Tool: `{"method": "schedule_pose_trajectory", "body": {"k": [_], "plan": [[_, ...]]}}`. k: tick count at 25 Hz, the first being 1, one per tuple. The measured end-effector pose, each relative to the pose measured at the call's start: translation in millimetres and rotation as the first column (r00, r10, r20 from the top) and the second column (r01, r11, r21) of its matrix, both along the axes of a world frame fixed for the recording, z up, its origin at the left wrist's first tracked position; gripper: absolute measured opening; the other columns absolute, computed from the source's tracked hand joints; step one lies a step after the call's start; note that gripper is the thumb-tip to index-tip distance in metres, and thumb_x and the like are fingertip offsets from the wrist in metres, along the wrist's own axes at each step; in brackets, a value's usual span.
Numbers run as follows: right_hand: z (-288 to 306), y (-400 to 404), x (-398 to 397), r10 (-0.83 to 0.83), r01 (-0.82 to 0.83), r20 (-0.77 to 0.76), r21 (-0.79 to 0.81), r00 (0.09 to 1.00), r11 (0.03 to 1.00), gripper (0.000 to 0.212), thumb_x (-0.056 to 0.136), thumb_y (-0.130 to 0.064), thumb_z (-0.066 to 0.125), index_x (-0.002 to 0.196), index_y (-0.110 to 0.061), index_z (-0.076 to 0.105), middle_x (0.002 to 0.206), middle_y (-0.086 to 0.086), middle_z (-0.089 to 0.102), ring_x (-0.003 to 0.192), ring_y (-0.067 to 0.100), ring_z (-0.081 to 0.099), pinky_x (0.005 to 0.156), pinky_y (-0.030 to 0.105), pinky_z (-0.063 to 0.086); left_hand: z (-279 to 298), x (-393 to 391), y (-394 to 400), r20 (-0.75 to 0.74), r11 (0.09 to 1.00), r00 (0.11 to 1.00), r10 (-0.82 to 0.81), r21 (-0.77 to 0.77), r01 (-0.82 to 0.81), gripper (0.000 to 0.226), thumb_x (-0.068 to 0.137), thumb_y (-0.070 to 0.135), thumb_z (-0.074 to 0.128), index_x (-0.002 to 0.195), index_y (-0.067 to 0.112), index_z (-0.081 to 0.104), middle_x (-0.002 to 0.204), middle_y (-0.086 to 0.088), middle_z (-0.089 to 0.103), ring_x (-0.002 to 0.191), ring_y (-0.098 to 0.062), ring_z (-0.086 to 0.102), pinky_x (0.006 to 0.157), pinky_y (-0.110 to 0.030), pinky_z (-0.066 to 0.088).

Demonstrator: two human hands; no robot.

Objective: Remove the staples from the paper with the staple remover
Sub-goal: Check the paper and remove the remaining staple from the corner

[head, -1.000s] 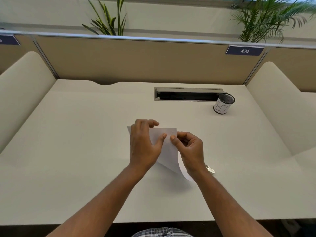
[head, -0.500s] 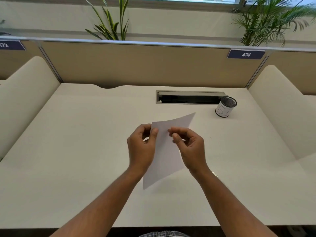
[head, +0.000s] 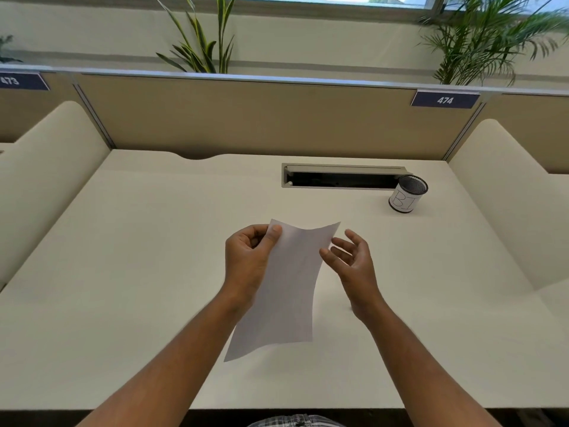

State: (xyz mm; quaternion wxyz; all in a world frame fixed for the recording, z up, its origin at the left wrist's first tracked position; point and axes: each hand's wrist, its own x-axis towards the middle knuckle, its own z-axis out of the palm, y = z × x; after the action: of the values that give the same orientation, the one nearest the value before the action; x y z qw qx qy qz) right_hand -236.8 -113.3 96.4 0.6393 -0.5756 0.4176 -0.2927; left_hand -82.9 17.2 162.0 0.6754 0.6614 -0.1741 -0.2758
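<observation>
On the pale desk (head: 123, 272), the left hand (head: 246, 260) pinches the paper (head: 286, 291) by its far corner, long axis hanging toward the body; the right hand (head: 354, 260), fingers spread, hovers just beside. Staples too small to see.

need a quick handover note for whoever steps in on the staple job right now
Left hand: pinching the paper by its top left corner, holding it up off the desk.
Right hand: open, empty, just beside the paper's right edge.
Staple remover: not in view now. Mesh cup stands far right by the cable slot.
Done: cannot tell; no staples can be made out on the sheet.
Left: find the remover, check the sheet for staples, pull any found.
</observation>
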Motion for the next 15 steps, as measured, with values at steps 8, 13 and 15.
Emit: {"method": "schedule_pose_trajectory", "body": {"k": [8,13,15], "plan": [[-6,-5,-11,0.071,-0.09,0.119,0.16,0.99,0.983,0.043,0.088,-0.018,0.078,0.127,-0.013,0.061,0.116,0.005,0.077,0.106,0.022,0.074,0.087,0.037,0.056,2,6,-2,-0.006,1.0,1.0,-0.021,-0.008,0.021,0.024,0.092,0.036,0.07,0.092,0.012,0.075,0.08,0.0,0.073,0.071,-0.013,0.065,0.065,-0.028,0.054],[-10,-8,-14,-0.049,0.026,0.174,0.134,0.983,0.991,0.026,0.089,-0.004,0.072,0.115,-0.003,0.07,0.11,0.016,0.078,0.095,0.029,0.074,0.09,0.045,0.059,-12,17,0,-0.008,0.999,1.0,-0.014,-0.044,0.014,0.025,0.094,0.035,0.068,0.102,0.012,0.071,0.091,-0.002,0.076,0.079,-0.018,0.072,0.07,-0.036,0.06],[-8,-8,-13,-0.093,0.071,0.199,0.112,0.976,0.991,0.023,0.089,-0.003,0.072,0.112,-0.004,0.07,0.107,0.015,0.078,0.092,0.028,0.074,0.084,0.039,0.062,-26,18,5,0.077,0.998,0.995,-0.06,0.035,0.058,0.021,0.091,0.033,0.072,0.104,0.017,0.07,0.097,0.0,0.077,0.087,-0.019,0.075,0.078,-0.043,0.063]]}}
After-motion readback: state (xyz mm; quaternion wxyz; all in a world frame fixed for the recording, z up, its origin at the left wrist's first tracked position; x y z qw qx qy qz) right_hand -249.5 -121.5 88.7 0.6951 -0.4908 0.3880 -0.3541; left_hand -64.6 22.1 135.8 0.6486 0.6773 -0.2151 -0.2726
